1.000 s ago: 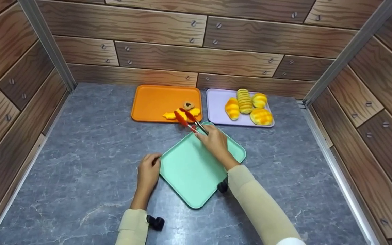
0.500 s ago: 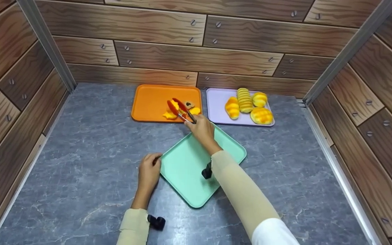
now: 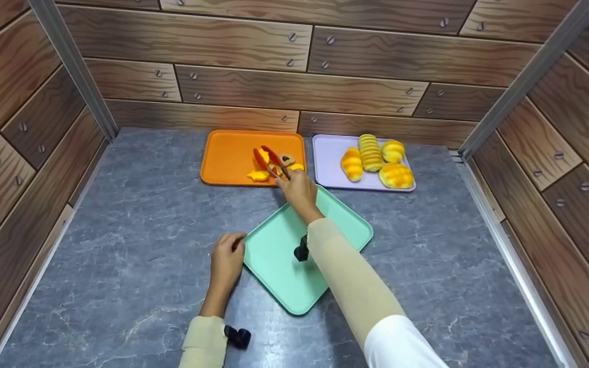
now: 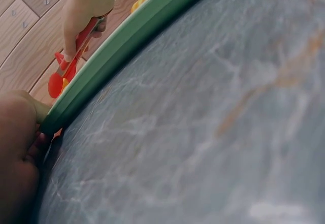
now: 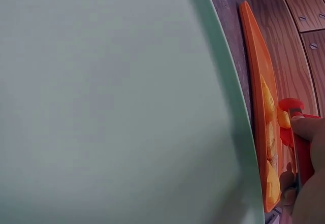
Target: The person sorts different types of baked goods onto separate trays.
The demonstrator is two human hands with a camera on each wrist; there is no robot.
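My right hand (image 3: 299, 191) holds red-tipped tongs (image 3: 259, 159) over the orange tray (image 3: 225, 153). Between the tong tips shows a yellow piece (image 5: 283, 117), in the right wrist view just above the tray. Other small yellow pieces (image 3: 258, 176) lie near the tray's front edge, partly hidden by hand and tongs. Beside them is a brown cookie-like piece (image 3: 288, 160) with a dark centre. My left hand (image 3: 227, 263) pinches the left corner of the mint-green tray (image 3: 279, 260). The left wrist view shows its thumb and fingers around the rim (image 4: 96, 66).
A lilac tray (image 3: 327, 161) at the back right bears several bread-like pieces, among them a long ridged roll (image 3: 370, 153). Wood-patterned walls (image 3: 233, 87) enclose the grey marbled table (image 3: 146, 220) at the back and sides. My right forearm (image 3: 350, 276) crosses the green tray.
My right hand has moved left and forward with the tongs, farther over the orange tray. A yellow piece has come up between the tips. My left hand stays at the green tray's corner.
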